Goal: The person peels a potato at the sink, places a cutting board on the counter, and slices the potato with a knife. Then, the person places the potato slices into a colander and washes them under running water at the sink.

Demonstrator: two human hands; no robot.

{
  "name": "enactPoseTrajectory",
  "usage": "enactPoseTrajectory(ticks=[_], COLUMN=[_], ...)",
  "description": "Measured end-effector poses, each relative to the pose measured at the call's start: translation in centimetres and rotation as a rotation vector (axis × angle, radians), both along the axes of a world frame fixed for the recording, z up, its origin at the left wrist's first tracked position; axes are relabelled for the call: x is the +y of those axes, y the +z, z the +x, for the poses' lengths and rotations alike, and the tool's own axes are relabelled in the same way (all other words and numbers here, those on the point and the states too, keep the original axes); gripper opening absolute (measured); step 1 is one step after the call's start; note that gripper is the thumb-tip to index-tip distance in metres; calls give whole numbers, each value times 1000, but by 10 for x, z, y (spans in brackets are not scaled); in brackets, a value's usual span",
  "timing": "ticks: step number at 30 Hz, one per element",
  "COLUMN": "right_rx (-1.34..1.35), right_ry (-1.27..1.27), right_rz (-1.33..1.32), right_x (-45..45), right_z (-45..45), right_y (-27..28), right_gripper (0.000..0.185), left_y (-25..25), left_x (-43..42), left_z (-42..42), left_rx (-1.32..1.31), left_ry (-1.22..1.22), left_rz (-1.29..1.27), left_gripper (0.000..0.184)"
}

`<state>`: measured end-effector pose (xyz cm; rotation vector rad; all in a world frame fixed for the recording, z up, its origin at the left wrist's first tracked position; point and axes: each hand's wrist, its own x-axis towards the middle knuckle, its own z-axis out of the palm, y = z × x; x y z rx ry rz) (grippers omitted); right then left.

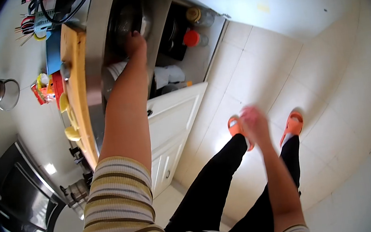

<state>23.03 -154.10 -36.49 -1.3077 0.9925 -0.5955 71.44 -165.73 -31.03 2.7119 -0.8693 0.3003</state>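
Observation:
My left hand (136,43) reaches into an open cabinet, at the near rim of a round, shiny metal bowl (145,19) on the upper shelf. Its fingers look curled at that rim, though shadow hides part of them. Below the wrist lies a white, ridged item (116,70), partly covered by the forearm. My right hand (255,123) hangs above the floor, in front of one orange slipper. Motion smears its fingers, and whether it holds anything cannot be made out.
A jar with a yellow lid (193,15) and a red-lidded jar (191,38) stand in the cabinet. White cabinet doors (178,112) hang open. Along the counter are a wooden board (77,79) and yellow pieces (72,133). Orange slippers (294,122) are on the tiled floor.

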Motion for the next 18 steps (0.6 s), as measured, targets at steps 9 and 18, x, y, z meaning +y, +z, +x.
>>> enactPoseTrajectory(ticks=[9,18], right_rx=[-4,-44], right_ry=[121,205], right_rz=[132,253], right_x=[-13,-24], right_z=[23,66], right_y=[-28,-46], right_gripper=[12,11], left_y=[-10,10], left_x=[-8,-12], left_z=[12,34], left_rx=[346,-81], left_ry=[115,2], left_rz=[63,-72], left_gripper=[66,24])
